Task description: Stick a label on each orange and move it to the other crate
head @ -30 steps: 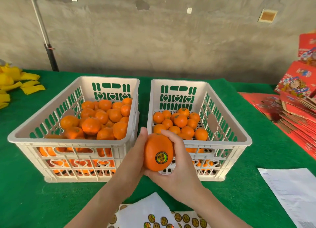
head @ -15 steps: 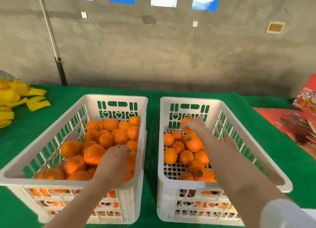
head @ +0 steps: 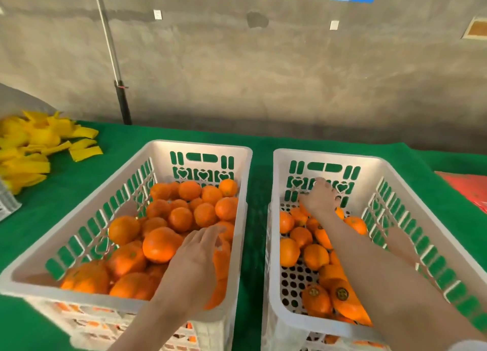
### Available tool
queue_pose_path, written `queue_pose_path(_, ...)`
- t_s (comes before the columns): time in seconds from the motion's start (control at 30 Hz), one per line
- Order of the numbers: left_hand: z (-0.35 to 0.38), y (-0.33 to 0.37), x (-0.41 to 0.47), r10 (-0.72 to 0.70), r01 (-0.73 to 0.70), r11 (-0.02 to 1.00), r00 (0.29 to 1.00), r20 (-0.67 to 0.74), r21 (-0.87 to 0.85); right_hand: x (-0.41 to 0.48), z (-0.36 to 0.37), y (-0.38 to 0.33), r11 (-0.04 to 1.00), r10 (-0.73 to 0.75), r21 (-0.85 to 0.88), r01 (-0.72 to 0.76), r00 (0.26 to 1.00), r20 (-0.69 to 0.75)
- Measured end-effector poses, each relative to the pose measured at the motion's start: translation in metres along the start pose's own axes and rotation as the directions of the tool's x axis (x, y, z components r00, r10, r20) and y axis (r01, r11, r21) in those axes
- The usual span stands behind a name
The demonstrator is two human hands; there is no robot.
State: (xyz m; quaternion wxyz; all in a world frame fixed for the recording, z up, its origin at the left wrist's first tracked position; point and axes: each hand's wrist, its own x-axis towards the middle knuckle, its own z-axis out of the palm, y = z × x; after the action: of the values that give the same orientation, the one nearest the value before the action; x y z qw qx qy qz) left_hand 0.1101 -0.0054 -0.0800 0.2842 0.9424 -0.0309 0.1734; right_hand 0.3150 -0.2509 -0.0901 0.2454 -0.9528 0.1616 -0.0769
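Two white plastic crates stand side by side on a green cloth. The left crate (head: 200, 146) is heaped with unlabelled oranges (head: 158, 245). My left hand (head: 200, 255) reaches into it with fingers stretched out, resting on an orange near the right wall. The right crate (head: 326, 154) holds fewer oranges (head: 316, 299), and two near the front show round stickers. My right hand (head: 320, 199) is at that crate's far end, fingers curled down over an orange (head: 340, 213) that it mostly hides. No sticker sheet is in view.
Yellow strips (head: 31, 145) are piled at the far left of the green cloth (head: 258, 182). Red cartons (head: 471, 190) lie at the right edge. A metal pole (head: 116, 68) stands against the grey wall behind the crates.
A second ago both hands held a stickered orange in front of the crates. My right hand has since carried it to the right crate's far end, while my left hand went into the left crate.
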Motion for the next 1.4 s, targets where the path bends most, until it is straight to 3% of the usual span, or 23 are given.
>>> queue_pose_path(0.07,-0.004,0.000,0.003,-0.062,0.067,0.977,0.998,0.026,-0.205,-0.017,-0.016,-0.026,0.967,-0.173,0.167,0.193,0.977,-0.124)
queue_pose_path(0.13,-0.012,-0.004,0.005,-0.139,0.140,0.913,0.990,0.032,-0.383,-0.052,-0.035,-0.054,0.866,-0.350,0.313,0.390,0.920,-0.177)
queue_pose_path(0.2,-0.020,-0.006,0.006,-0.222,0.204,0.794,0.974,0.038,-0.573,-0.097,-0.049,-0.072,0.730,-0.510,0.424,0.535,0.841,-0.182)
queue_pose_path(0.27,-0.027,-0.003,0.005,-0.310,0.259,0.603,0.948,0.077,-0.754,-0.142,-0.056,-0.079,0.651,-0.647,0.435,0.623,0.754,-0.112)
queue_pose_path(0.33,-0.031,0.002,0.001,-0.377,0.308,0.322,0.909,0.177,-0.896,-0.174,-0.056,-0.078,0.653,-0.686,0.450,0.609,0.728,0.011)
queue_pose_path(0.4,-0.035,0.010,-0.005,-0.372,0.314,0.028,0.885,0.282,-0.949,-0.195,-0.055,-0.075,0.679,-0.662,0.474,0.560,0.747,0.066)
queue_pose_path(0.43,-0.036,0.014,-0.008,-0.352,0.313,-0.064,0.881,0.315,-0.948,-0.203,-0.054,-0.073,0.691,-0.638,0.496,0.526,0.767,0.075)
queue_pose_path(0.5,-0.037,0.021,-0.014,-0.290,0.307,-0.167,0.893,0.345,-0.937,-0.215,-0.053,-0.068,0.696,-0.566,0.586,0.416,0.819,0.092)
queue_pose_path(0.67,-0.040,0.037,-0.031,-0.160,0.303,-0.226,0.926,0.342,-0.926,-0.234,-0.054,-0.062,0.659,-0.445,0.689,0.302,0.895,0.034)
queue_pose_path(0.73,-0.042,0.042,-0.036,-0.145,0.265,-0.171,0.946,0.290,-0.949,-0.238,-0.054,-0.059,0.642,-0.436,0.689,0.335,0.899,-0.031)
queue_pose_path(0.77,-0.044,0.042,-0.037,-0.133,0.227,-0.091,0.962,0.238,-0.970,-0.240,-0.056,-0.057,0.635,-0.440,0.678,0.371,0.895,-0.078)
queue_pose_path(0.87,-0.056,0.030,-0.024,-0.078,0.112,0.356,0.993,0.090,-0.928,-0.245,-0.061,-0.054,0.579,-0.460,0.647,0.496,0.854,-0.244)
queue_pose_path(0.93,-0.062,0.012,-0.002,-0.170,0.144,0.660,0.985,0.041,-0.737,-0.245,-0.066,-0.051,0.551,-0.462,0.638,0.538,0.833,-0.303)
queue_pose_path(0.97,-0.063,0.001,0.009,-0.216,0.202,0.764,0.975,0.052,-0.613,-0.244,-0.068,-0.049,0.554,-0.473,0.630,0.545,0.828,-0.301)
queue_pose_path(1.03,-0.059,-0.016,0.028,-0.189,0.241,0.929,0.961,0.199,-0.279,-0.242,-0.070,-0.042,0.585,-0.506,0.597,0.548,0.823,-0.260)
queue_pose_path(1.07,-0.055,-0.020,0.034,-0.137,0.172,0.982,0.936,0.325,-0.080,-0.242,-0.069,-0.038,0.605,-0.516,0.578,0.548,0.822,-0.239)
queue_pose_path(1.13,-0.042,-0.020,0.039,-0.055,-0.043,0.986,0.825,0.563,0.161,-0.241,-0.068,-0.031,0.633,-0.526,0.550,0.545,0.824,-0.212)
queue_pose_path(1.2,-0.026,-0.017,0.039,-0.032,-0.154,0.962,0.751,0.659,0.223,-0.241,-0.070,-0.024,0.649,-0.530,0.539,0.537,0.827,-0.186)
queue_pose_path(1.3,-0.005,-0.017,0.039,0.004,-0.242,0.919,0.793,0.609,0.310,-0.242,-0.076,-0.014,0.664,-0.525,0.535,0.522,0.835,-0.163)
queue_pose_path(1.4,0.002,-0.017,0.039,-0.044,-0.163,0.923,0.855,0.516,0.349,-0.247,-0.085,-0.003,0.672,-0.512,0.544,0.503,0.846,-0.150)
